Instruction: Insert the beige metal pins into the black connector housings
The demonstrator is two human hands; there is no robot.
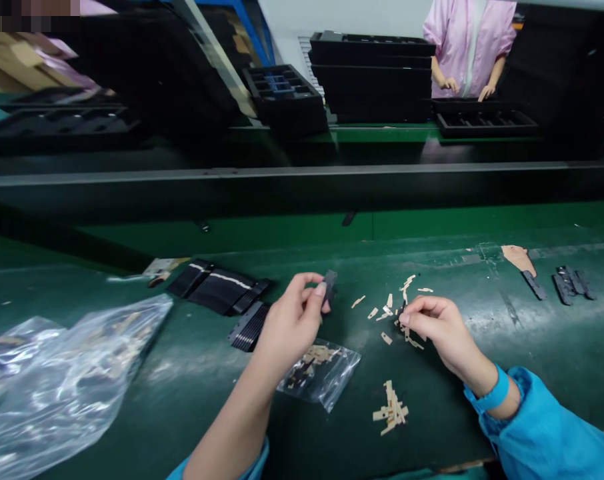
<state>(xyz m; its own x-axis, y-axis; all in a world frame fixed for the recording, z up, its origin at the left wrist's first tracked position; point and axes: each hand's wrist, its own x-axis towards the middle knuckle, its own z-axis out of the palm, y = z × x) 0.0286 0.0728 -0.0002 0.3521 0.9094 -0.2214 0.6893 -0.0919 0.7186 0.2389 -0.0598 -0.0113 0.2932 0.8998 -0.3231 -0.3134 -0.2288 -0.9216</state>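
Observation:
Between the thumb and fingers of my left hand is a small black plastic part, held above the green table. My right hand pinches a small dark piece over scattered beige slips. A separate pile of beige slips lies nearer to me. Below my left hand sits a small clear bag with beige and dark pieces inside. Rows of stacked black parts lie to the left of that hand, with more striped black parts just beside it.
A large clear plastic bag covers the left of the table. Several black parts lie at the right. Behind a raised ledge stand stacked black trays; a person in pink works over another tray.

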